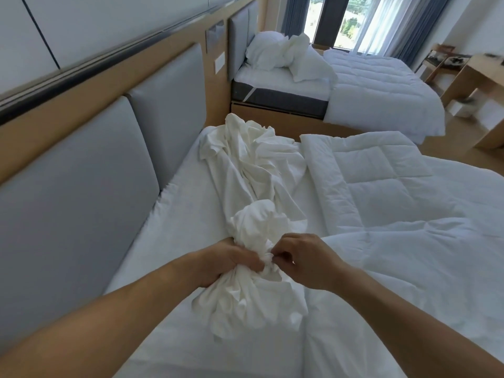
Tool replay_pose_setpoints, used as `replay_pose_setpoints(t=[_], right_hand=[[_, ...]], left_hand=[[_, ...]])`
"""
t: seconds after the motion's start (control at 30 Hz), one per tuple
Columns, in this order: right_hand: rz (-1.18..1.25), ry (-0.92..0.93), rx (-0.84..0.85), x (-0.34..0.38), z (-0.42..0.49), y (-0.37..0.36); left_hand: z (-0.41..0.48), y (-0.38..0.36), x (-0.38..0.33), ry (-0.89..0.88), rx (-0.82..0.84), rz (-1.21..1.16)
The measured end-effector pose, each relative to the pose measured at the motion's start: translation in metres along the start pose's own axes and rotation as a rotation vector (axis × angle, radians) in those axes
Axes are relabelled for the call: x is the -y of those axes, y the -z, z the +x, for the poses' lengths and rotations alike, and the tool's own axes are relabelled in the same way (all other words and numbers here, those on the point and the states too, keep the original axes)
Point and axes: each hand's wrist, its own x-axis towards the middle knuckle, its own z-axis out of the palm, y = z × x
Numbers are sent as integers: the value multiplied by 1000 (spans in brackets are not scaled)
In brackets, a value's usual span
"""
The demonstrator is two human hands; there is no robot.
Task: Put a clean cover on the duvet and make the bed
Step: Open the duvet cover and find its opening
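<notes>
Gripped, with left hand (231,259) fingers curled tight and right hand (302,259) pinching, the bunched neck of a thin, creased off-white fabric cover (253,173), probably hunting its opening. Lay limp along the smooth white bed sheet (185,214), beside the puffy white quilted duvet (381,186), not yet over it.

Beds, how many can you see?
2. The near bed lies right in front, under the crumpled cover and the duvet; the far bed stands by the window. More could be out of view.
</notes>
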Motion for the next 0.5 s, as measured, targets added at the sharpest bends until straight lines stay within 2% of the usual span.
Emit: replay_pose_setpoints(t=[0.1, 0.2, 0.3, 0.43, 0.5], right_hand=[[-105, 113, 24, -21, 2, 12], [-90, 113, -45, -40, -4, 11], [110, -77, -119, -58, -24, 3], [241, -448, -27, -114, -61, 0], [209, -575, 16, -147, -95, -6]], left_hand=[[6, -19, -7, 71, 21, 101], [17, -37, -18, 101, 7, 108], [34, -60, -19, 99, -57, 64], [69, -93, -12, 101, -192, 1], [88, -102, -7, 119, -228, 22]])
